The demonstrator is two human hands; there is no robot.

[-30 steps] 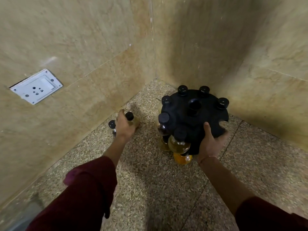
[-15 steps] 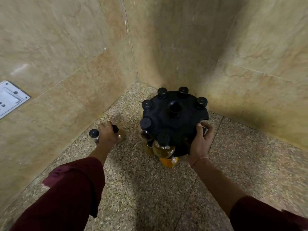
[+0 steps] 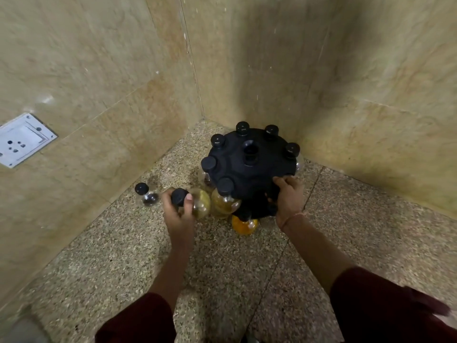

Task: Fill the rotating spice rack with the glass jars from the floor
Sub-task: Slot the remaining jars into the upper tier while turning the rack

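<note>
The black rotating spice rack (image 3: 249, 173) stands on the speckled floor in the corner, with several black-capped jars hanging from its top disc. My right hand (image 3: 286, 195) grips the disc's near right edge. My left hand (image 3: 178, 211) holds a round glass jar with yellowish contents (image 3: 201, 203) by its neck, black cap tilted left, just left of the rack's lower jars. A jar with dark contents (image 3: 147, 195) stands on the floor to the left. An orange-filled jar (image 3: 243, 225) hangs low at the rack's front.
Beige tiled walls meet in a corner right behind the rack. A white socket plate (image 3: 23, 139) sits on the left wall. The speckled floor (image 3: 222, 268) stretches toward me between my arms.
My left hand has lifted the yellowish jar off the floor and carried it right toward the rack. The dark jar stays on the floor. My right hand has shifted along the disc's edge.
</note>
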